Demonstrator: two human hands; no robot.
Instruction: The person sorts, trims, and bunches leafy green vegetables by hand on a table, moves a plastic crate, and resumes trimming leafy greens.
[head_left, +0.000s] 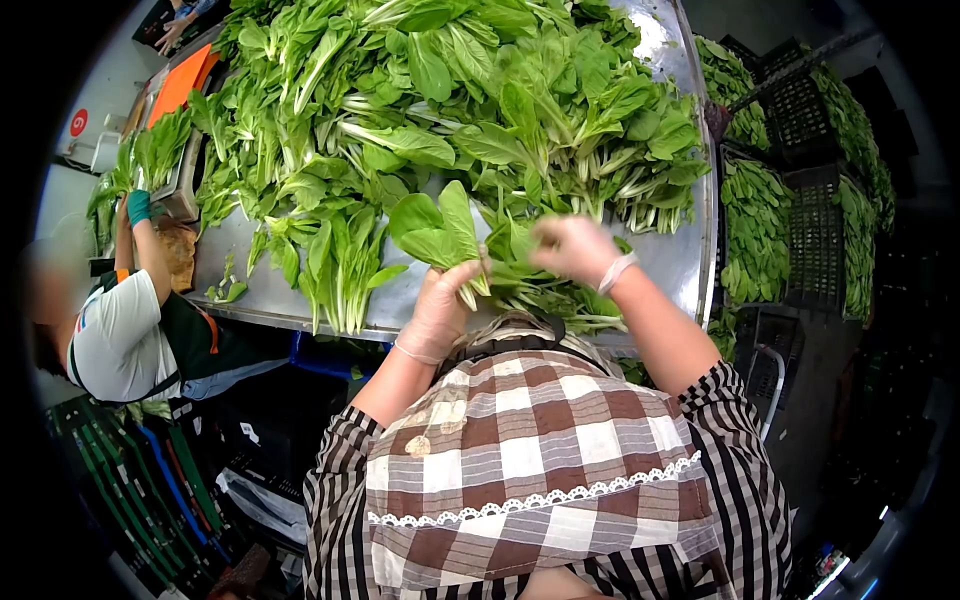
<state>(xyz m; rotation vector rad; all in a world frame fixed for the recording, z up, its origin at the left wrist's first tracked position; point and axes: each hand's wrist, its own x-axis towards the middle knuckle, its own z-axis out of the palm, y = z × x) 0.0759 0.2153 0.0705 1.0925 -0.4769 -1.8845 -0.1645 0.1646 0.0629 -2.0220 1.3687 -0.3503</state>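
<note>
My left hand (443, 305), in a clear glove, is closed around the stems of a small bunch of leafy greens (438, 235), leaves upward and pale stalk ends poking out below. Just to its right is my right hand (578, 250), also gloved. Its fingers are smeared by motion beside a blurred green leaf (512, 243), and I cannot tell whether they grip it. Loose greens (560, 300) lie beneath both hands at the front of the metal table (380, 300). A neat row of greens (340, 270) rests left of my left hand.
A large heap of greens (420, 110) covers the table's far side. Black crates (812, 235) filled with greens stand at right. On the left, a co-worker (125, 320) with a teal glove handles greens by a scale (183, 185). Stacked crates (130, 490) sit at lower left.
</note>
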